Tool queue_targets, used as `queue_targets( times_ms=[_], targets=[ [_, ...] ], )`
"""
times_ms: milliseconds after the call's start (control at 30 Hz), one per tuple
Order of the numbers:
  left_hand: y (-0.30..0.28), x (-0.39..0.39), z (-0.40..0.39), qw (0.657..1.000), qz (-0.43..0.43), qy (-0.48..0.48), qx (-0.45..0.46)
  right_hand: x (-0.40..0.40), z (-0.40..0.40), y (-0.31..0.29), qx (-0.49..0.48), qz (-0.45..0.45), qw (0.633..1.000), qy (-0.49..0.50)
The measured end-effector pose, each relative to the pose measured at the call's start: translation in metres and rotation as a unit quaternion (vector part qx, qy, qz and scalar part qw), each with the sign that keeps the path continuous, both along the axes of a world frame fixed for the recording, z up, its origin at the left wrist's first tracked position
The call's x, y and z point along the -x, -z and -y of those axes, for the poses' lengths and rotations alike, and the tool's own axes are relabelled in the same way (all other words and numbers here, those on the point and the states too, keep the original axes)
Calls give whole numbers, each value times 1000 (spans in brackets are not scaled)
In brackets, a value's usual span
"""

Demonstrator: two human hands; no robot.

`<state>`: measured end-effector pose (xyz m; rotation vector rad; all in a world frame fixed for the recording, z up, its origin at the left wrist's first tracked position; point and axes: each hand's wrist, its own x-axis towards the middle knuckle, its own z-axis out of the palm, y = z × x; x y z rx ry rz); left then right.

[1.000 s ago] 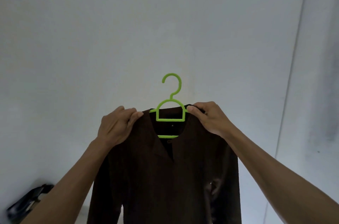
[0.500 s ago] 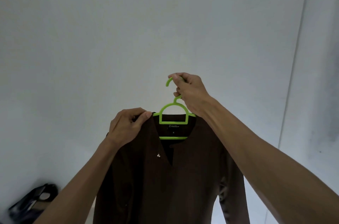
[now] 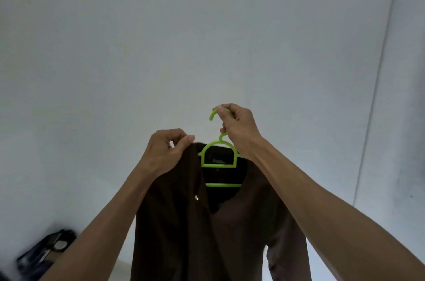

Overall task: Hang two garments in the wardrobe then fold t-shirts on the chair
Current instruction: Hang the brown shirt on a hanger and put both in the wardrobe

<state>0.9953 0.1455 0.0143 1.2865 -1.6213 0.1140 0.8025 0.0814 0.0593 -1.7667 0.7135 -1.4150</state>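
Observation:
A dark brown long-sleeved shirt (image 3: pixel 220 230) hangs on a lime-green plastic hanger (image 3: pixel 218 161), held up in front of a plain white wall. My right hand (image 3: pixel 239 129) grips the hanger's hook from the right, fingers curled round it. My left hand (image 3: pixel 165 152) pinches the shirt's left shoulder at the collar edge, thumb and forefinger meeting on the fabric. The shirt's lower part runs out of the frame at the bottom. No wardrobe or chair is in view.
A white wall (image 3: pixel 161 50) fills the background, with a corner seam (image 3: pixel 377 87) running down at the right. A dark blurred object (image 3: pixel 43 253) lies low at the bottom left.
My right hand left the shirt's right shoulder and rose to grip the hanger's hook. My left hand stayed on the left shoulder and shifted slightly right.

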Motion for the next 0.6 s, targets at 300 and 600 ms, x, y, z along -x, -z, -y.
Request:
queue_targets(
  times_ms=[300,600],
  targets=[
    [42,-52,-2,983,1,-148,-105,15,20,-20,1,63,998,-1],
    [17,-31,-10,957,165,-240,20,9,18,-26,21,38,999,2]
  ],
)
